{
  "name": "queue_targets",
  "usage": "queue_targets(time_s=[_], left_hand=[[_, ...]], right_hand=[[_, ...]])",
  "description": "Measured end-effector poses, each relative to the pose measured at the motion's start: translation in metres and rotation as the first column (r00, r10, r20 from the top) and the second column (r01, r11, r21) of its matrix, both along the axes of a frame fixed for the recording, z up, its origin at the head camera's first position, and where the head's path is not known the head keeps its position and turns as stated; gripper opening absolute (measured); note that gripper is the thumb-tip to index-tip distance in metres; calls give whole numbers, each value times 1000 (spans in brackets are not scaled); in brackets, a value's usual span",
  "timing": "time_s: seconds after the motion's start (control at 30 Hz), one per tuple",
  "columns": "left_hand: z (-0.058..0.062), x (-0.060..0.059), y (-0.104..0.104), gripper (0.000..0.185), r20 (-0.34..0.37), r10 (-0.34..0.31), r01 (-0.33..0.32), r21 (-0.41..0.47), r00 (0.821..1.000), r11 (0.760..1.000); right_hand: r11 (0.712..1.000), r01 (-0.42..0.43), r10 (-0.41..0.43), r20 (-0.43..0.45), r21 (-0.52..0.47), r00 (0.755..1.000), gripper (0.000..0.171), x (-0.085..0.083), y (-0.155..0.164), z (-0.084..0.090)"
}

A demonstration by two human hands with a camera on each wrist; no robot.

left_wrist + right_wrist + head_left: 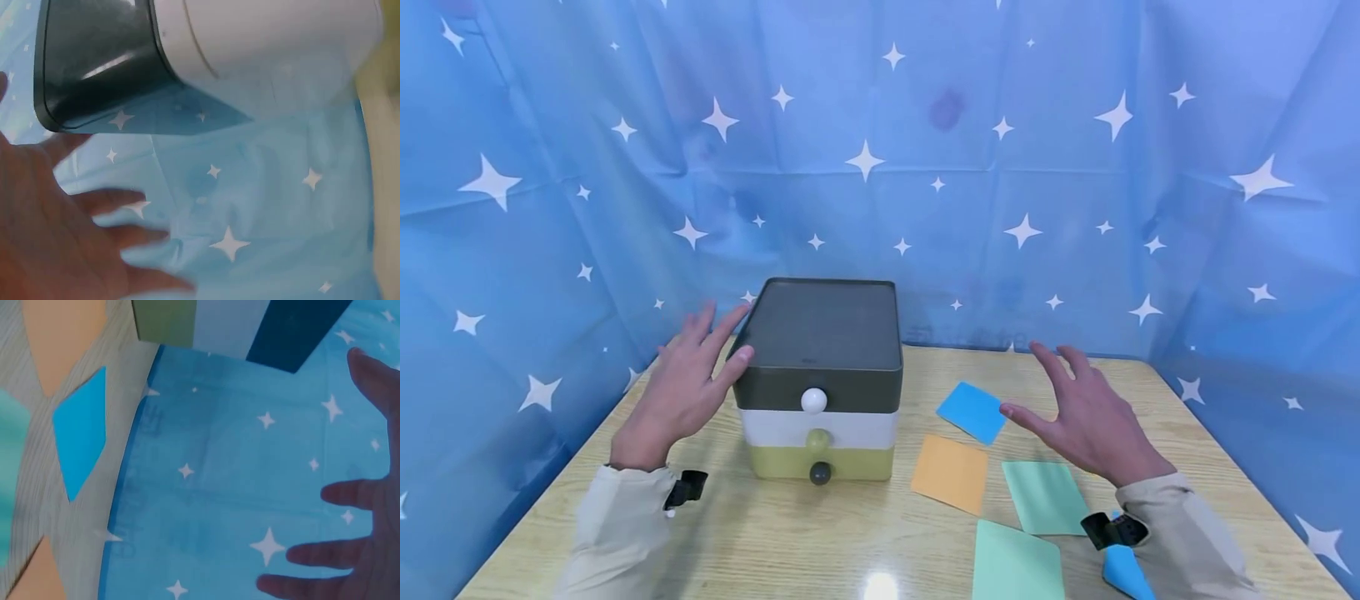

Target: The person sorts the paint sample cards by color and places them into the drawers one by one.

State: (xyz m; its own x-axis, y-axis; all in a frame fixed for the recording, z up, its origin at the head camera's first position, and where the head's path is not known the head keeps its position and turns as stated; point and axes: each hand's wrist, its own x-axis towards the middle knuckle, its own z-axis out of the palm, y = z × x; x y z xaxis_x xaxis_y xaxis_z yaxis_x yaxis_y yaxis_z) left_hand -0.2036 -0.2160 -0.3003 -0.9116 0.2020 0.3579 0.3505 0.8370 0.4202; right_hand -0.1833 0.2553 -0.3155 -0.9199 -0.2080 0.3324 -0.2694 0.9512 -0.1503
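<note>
Sleeves: two pale sleeves sit lowest in the head view, each with a black strap at the wrist
Cone: a small blue cone (1123, 572) lies on the table right by the right sleeve
Table: light wood table (820, 542) with a bright shine spot near the front edge
Room: blue cloth (1075, 167) with white stars hangs behind and on both sides, all creased
Box: a little drawer box (820, 379) stands on the table at the back, left of the middle; dark top part, white part under it, green part at the bottom, each with a round knob in front
Papers: a blue paper (972, 412), an orange paper (951, 473) and two green papers (1045, 497) lie flat to the right of the box
Left hand: left hand (681, 392) is spread out flat, fingers apart, with the thumb touching the box's top left corner; it holds nothing
Right hand: right hand (1086, 417) floats over the table near the blue paper, fingers spread apart, holding nothing
Writing: a tiny mark on the box top is too small to read
</note>
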Motion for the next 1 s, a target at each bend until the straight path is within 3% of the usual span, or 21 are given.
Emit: queue_targets(time_s=[0.07,0.17,0.3,0.47,0.63,1.0], left_hand=[[-4,-2,2,57,2,-63,62,97,998,993],[-11,-8,5,53,-11,-152,151,225,988,963],[-20,-12,8,51,-37,-199,200,320,979,926],[-26,-16,9,50,-49,-206,208,406,977,890],[-29,-19,11,50,-46,-219,215,476,975,853],[-34,-23,12,54,68,-219,139,587,973,798]], right_hand=[[1000,-17,18,6,-18,1000,88,1,-4,-3],[999,-36,35,-41,-18,999,84,2,-8,-11],[998,-61,59,-141,-15,988,77,3,-13,-28],[995,-92,82,-195,-42,977,72,5,-21,-43],[990,-116,100,-179,-82,979,70,6,-34,-48],[981,-132,120,-92,-140,989,67,13,-60,-54]])
